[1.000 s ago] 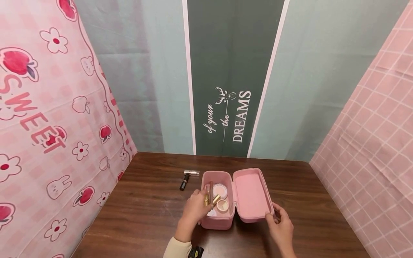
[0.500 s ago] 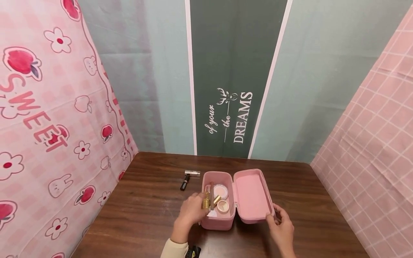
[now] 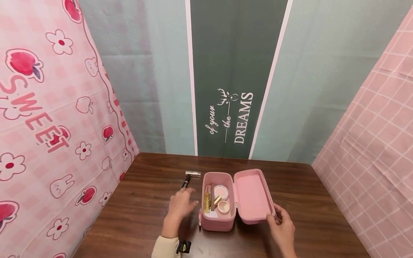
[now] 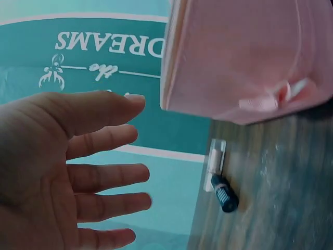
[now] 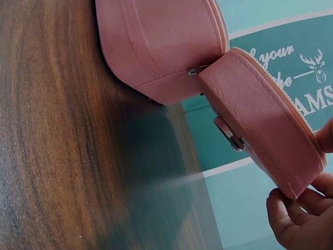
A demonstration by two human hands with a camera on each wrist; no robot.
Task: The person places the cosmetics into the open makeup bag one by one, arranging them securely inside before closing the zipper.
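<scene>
A pink cosmetic case (image 3: 218, 225) stands unzipped on the table, its lid (image 3: 253, 196) swung out to the right. My right hand (image 3: 282, 226) pinches the lid's near right corner; the right wrist view shows thumb and fingers on either side of that edge. Inside the case lie gold tubes (image 3: 207, 202), a brown stick (image 3: 212, 196), a round compact (image 3: 221, 192) and a small round palette (image 3: 223, 207). Left of the case, my left hand (image 3: 180, 205) holds nothing, fingers extended toward a black lipstick tube (image 4: 226, 195). A silver tube (image 3: 193, 174) lies just behind that one.
The brown wooden table (image 3: 142, 211) ends at a green curtain (image 3: 222, 107) with printed words. A pink patterned cloth (image 3: 58, 143) hangs at left, and a pink checked cloth (image 3: 374, 143) at right. A dark wrist strap (image 3: 184, 247) sits on my left wrist.
My left hand has let go of a gold tube inside the case and moved out left, close to the black tube. The right hand keeps its hold on the lid.
</scene>
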